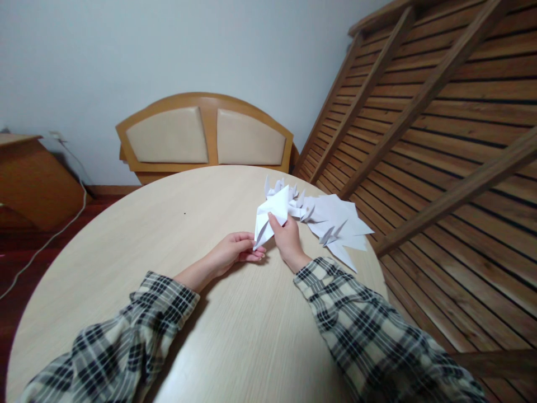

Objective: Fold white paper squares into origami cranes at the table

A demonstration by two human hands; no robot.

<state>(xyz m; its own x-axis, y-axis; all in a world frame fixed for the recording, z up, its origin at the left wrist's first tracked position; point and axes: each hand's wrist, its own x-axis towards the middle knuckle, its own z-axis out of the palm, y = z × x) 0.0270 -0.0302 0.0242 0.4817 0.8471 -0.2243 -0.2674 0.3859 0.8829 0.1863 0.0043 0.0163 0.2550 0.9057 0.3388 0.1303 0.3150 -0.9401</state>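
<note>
A partly folded piece of white paper (272, 211) is held up above the table, with creases and pointed corners. My right hand (288, 239) grips its right side, the thumb pressed on top and the other fingers hidden behind. At the paper's lower left tip is my left hand (239, 248), its thumb and fingers closed about that point. Just behind the paper stand several folded white paper cranes (296, 207), partly covered by it. Right of them lie loose white paper sheets (335, 211), with another folded paper crane (333, 232) on top.
The round pale wooden table (168, 240) fills the foreground. Behind it stands a headboard (212, 134) with cream panels against the wall. Leaning slatted wood (440, 140) rises close along the right edge. A cabinet (37, 182) and a white cable (62, 226) are at left.
</note>
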